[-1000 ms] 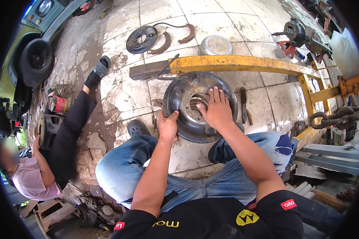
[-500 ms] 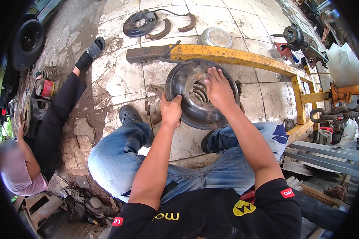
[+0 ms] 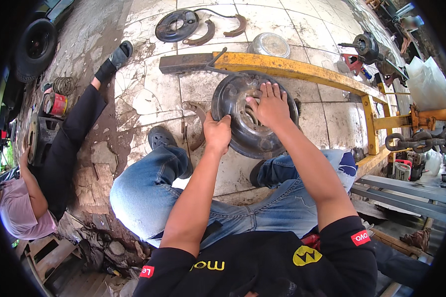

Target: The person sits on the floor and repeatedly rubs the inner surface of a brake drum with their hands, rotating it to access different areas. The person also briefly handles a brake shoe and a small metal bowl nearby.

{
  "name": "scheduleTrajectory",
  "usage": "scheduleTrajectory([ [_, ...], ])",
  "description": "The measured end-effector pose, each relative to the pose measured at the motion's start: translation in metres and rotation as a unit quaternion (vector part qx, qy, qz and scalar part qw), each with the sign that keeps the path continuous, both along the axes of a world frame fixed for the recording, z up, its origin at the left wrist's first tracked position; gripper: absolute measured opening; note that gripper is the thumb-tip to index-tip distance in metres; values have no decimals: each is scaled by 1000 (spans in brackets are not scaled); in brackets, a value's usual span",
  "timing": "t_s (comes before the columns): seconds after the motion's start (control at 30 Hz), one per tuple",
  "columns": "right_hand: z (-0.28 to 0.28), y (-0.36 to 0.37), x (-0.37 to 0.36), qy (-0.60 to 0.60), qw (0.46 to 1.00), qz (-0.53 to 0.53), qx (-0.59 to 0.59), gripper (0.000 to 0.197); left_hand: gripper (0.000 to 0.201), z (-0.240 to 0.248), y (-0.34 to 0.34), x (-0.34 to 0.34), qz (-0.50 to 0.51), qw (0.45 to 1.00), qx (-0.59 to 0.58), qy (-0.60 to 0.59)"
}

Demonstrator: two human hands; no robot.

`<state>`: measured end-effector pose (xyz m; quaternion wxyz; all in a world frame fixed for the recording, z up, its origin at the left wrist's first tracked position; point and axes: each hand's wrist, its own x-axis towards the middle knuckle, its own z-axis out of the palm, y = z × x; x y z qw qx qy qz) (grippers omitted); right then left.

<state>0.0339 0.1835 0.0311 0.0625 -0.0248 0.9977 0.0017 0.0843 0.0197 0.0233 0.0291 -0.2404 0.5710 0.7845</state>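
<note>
A round black metal brake backing plate [image 3: 243, 136] with a large centre hole is tilted in front of me, over the tiles between my feet. My left hand [image 3: 218, 132] grips its left edge, thumb on the face and the other fingers hidden behind the rim. On the right part of the face lies my right hand [image 3: 273, 106], fingers stretched out flat and the thumb reaching over the centre hole. Part of a coil spring shows through that hole. A curved rusty brake shoe [image 3: 199, 123] is on the floor just left of the plate.
Beyond the plate runs a yellow steel beam [image 3: 282, 66], with a round silver pot-like piece [image 3: 270, 45] behind it. Farther off lie another backing plate [image 3: 177, 25] and two brake shoes [image 3: 203, 33]. At left, a person's black-trousered leg [image 3: 77, 143] stretches along the floor.
The backing plate has shifted slightly right and its tilt has changed, both my hands staying on it. The person at left has leaned toward the view's edge.
</note>
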Motion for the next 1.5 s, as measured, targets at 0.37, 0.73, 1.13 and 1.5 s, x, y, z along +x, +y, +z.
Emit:
scheduleTrajectory([
  [0.37,7,-14,5,-27,999,-13,-39,84,30,4,-2,5,14,1000,23,-11],
  [0.73,5,-13,7,-8,1000,10,13,86,31,-9,1,5,21,999,25,5],
  [1.13,16,-16,8,-27,999,12,20,80,33,-9,-4,4,22,998,63,6],
  [1.5,5,-7,11,7,1000,12,-3,68,35,-5,-5,2,-23,1000,20,4],
])
